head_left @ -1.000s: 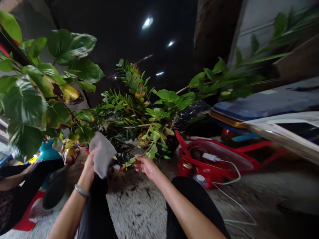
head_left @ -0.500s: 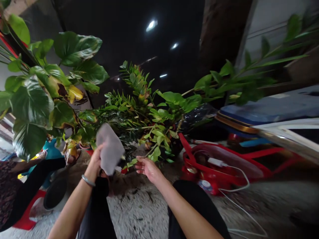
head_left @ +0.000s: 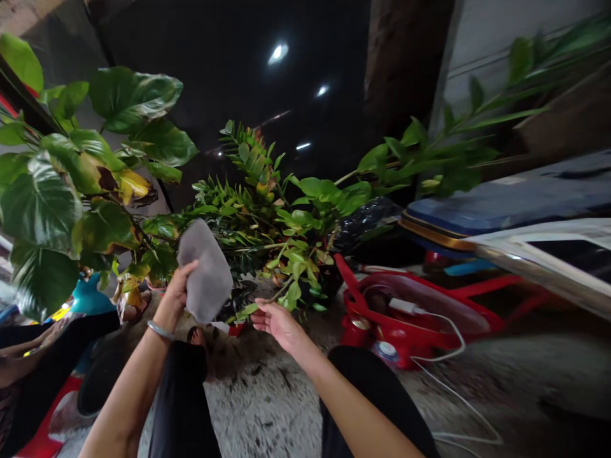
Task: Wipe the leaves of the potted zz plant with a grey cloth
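Observation:
My left hand (head_left: 176, 289) is closed on the edge of a flat, grey, round-cornered sheet (head_left: 206, 273). The sheet stands tilted up in front of the plants; I cannot tell what it is. A silver bangle circles that wrist. To the right, my right hand (head_left: 277, 323) pinches the low end of a leafy green stem (head_left: 248, 312) between thumb and finger. This stem reaches up toward the bushy potted plant (head_left: 296, 254), whose pot is mostly hidden. Fallen bits lie on the rough concrete floor (head_left: 262, 407) between my knees.
A red bag (head_left: 420, 305) with a white charger and cable stands at right, beside a stacked blue-topped table (head_left: 515, 197). Large-leaved plant (head_left: 42, 203) fills the left. Below it a seated person's arm (head_left: 28, 359), a dark bucket (head_left: 98, 381) and a red stool (head_left: 57, 407) show.
My view has swung slightly right, so most things sit further left. The grey sheet has tilted a little and is less blurred. My right hand keeps its pinch on the stem.

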The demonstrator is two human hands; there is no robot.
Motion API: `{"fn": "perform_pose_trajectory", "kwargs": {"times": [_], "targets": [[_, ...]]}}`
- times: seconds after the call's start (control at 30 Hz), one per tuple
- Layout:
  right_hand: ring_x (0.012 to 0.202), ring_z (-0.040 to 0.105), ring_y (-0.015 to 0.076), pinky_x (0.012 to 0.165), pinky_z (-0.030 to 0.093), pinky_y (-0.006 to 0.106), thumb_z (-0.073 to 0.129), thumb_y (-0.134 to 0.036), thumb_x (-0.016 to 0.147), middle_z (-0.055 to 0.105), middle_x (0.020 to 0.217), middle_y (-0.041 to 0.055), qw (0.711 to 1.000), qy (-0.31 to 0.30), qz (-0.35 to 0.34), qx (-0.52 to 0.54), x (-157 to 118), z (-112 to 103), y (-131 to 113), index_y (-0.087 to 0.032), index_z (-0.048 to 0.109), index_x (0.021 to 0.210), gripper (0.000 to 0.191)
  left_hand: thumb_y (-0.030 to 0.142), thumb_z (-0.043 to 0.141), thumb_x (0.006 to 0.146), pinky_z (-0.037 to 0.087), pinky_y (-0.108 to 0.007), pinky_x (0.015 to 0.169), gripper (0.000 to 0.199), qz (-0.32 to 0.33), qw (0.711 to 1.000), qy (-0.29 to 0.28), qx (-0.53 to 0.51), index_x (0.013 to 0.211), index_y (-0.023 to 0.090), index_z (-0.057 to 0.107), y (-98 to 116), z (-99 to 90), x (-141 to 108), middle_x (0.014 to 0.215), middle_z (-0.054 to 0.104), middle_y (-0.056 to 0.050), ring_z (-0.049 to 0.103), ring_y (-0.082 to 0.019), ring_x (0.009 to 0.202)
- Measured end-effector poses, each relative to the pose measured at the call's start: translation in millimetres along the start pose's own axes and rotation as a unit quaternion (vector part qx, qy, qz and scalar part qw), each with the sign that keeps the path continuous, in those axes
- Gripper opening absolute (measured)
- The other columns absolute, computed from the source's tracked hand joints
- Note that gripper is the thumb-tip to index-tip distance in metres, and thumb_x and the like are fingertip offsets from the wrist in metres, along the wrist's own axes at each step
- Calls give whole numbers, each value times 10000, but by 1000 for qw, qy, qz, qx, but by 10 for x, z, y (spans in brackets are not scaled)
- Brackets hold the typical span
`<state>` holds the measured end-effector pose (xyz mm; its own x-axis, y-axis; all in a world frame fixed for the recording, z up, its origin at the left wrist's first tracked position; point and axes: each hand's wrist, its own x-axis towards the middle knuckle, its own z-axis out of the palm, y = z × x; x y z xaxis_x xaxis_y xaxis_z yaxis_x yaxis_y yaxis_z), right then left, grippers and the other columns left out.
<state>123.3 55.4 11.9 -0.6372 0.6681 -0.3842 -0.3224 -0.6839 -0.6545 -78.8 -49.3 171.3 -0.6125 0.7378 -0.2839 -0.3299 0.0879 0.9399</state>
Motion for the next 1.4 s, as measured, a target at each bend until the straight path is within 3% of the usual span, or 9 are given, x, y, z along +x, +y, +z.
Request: {"fn": "perform_pose_trajectory", "kwargs": {"times": [0.17,0.33,0.43,0.63,0.77,0.93,1.03,1.2,1.4], "targets": [[542,726,167,499,560,250,691,-132,790,700,617,-29,996,27,51,-61,3,-76,6,-196,652,930,158,253,903,497,572,-326,635,366,-46,991,-73,101,827,135,797,-339,76,-259,697,785,-63,689,-224,601],[547,723,162,506,554,247,686,-145,817,710,630,-16,997,30,42,-57,20,-47,-2,-189,651,961,154,383,902,582,574,-317,690,415,111,993,-27,27,918,160,804,246,176,-145,764,793,-57,720,-243,723],[576,738,160,553,572,253,686,-147,824,730,667,-7,998,23,37,-40,23,10,5,-191,639,964,155,350,902,573,564,-300,721,452,197,979,21,49,965,157,786,294,402,116,839,804,-47,713,-224,765],[563,727,157,543,547,246,698,-138,810,707,647,-20,996,33,52,-69,23,-35,11,-195,625,918,142,254,864,567,544,-318,672,273,41,962,-93,252,825,188,804,-399,383,47,772,794,-40,690,-227,704],[548,718,163,528,538,250,679,-126,809,685,615,-25,996,34,54,-70,33,-77,5,-190,641,927,140,305,871,564,544,-328,661,353,41,967,-128,215,882,161,819,-215,256,-195,792,796,-66,690,-240,694],[569,726,163,552,557,255,687,-138,810,708,650,-10,997,34,41,-62,43,-19,4,-187,657,936,139,355,903,543,549,-299,699,478,178,979,-18,99,955,150,777,252,422,-16,855,798,-60,693,-212,728],[584,731,156,568,568,250,695,-150,814,711,660,-12,997,32,36,-58,33,8,3,-193,657,933,132,326,890,542,549,-297,700,402,198,974,54,90,887,166,759,89,504,131,818,791,-42,685,-205,732],[525,698,151,492,532,234,686,-149,819,670,612,-31,995,41,47,-76,26,-45,5,-193,651,911,107,291,886,532,523,-315,619,306,82,969,-70,223,792,160,791,-324,374,-47,723,769,-68,663,-228,655],[557,718,163,495,536,238,684,-162,815,690,641,-21,995,35,45,-76,55,-59,6,-192,658,979,169,406,895,545,546,-310,716,484,242,966,5,89,940,154,771,264,471,-19,846,784,-54,694,-218,743]]}}
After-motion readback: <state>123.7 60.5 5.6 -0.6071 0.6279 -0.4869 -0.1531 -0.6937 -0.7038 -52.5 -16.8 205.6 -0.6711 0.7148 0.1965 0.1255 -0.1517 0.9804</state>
